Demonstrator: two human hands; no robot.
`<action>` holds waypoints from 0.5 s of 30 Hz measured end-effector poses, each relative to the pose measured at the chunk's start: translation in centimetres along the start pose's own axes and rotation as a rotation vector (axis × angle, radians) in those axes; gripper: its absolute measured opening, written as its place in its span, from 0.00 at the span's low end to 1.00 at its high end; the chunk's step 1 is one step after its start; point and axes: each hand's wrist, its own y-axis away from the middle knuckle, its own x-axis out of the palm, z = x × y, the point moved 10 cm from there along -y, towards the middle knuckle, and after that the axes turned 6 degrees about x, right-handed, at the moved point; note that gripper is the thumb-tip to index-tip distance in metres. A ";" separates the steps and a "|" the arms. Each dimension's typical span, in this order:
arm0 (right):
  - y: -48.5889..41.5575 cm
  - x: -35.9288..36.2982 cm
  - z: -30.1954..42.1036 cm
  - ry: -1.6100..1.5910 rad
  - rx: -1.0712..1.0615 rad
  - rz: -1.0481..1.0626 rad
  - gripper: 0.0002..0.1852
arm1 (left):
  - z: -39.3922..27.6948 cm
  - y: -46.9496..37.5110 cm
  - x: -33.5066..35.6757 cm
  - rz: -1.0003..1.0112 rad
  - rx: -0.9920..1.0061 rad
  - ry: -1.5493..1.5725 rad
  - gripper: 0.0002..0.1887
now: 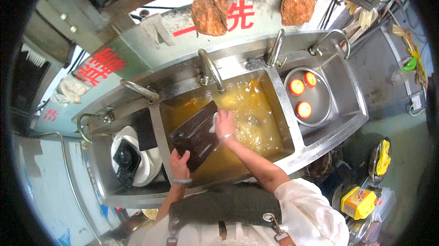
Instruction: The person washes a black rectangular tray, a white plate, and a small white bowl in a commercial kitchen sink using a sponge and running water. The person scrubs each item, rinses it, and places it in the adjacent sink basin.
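Observation:
Over the middle basin of a stainless steel sink, my left hand [179,166] grips the lower left end of a dark rectangular tray [199,133]. The tray is tilted above cloudy yellowish water [259,122]. My right hand [225,123] presses a white cloth [214,122] against the tray's right side; most of the cloth is hidden under the fingers. A curved faucet [213,69] reaches over the water just behind the tray.
In the left basin lie white dishes [151,167] and a black square dish [126,157]. The right basin holds a round metal bowl [315,108] with several red-lidded jars [297,87]. Brown rags [210,14] hang behind. A yellow jug [358,203] stands at lower right.

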 end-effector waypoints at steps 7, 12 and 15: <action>4.3 -0.2 0.3 0.090 -0.155 0.319 0.12 | -3.7 0.7 -6.1 -0.103 0.056 0.170 0.17; 12.0 1.6 -0.9 0.152 -0.265 0.570 0.11 | -7.0 1.9 -11.5 -0.317 0.182 0.355 0.18; 12.7 1.9 -5.0 0.168 -0.164 0.633 0.10 | -14.2 3.6 -15.9 -0.409 0.441 0.076 0.14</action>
